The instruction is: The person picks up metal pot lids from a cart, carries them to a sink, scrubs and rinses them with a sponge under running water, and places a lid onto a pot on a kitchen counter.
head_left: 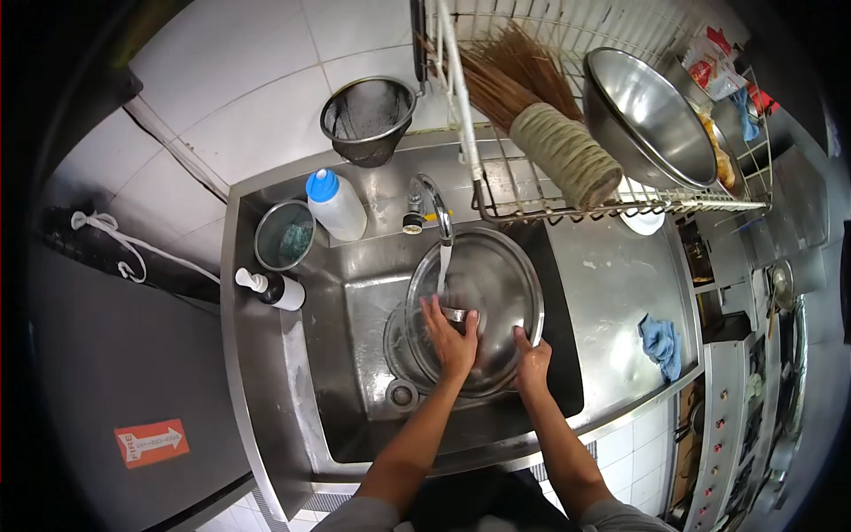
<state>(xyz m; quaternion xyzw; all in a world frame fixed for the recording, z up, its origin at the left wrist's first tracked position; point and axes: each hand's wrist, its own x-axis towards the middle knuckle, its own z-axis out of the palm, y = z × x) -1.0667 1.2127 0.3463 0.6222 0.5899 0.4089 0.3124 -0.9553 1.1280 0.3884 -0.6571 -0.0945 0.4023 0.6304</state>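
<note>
A round stainless steel pot lid (496, 275) is held tilted in the sink (355, 337), with water from the faucet (432, 197) running onto it. My right hand (532, 359) grips the lid's right rim, thumb on top and the other fingers hidden underneath. Across the lid's face, beside its metal loop handle (455, 314), lies my left hand (450, 341). Its fingers are stretched out and the thumb is apart, slightly blurred. Below the lid's left edge, the sink drain (402, 395) shows.
A white bottle with blue cap (337, 204), a metal pot (285, 235) and a pump bottle (271, 289) stand along the sink's left side. A wire rack (532, 211) with a bristle brush (567, 155) and metal bowls (651, 115) overhangs the right. A blue cloth (660, 346) lies on the counter.
</note>
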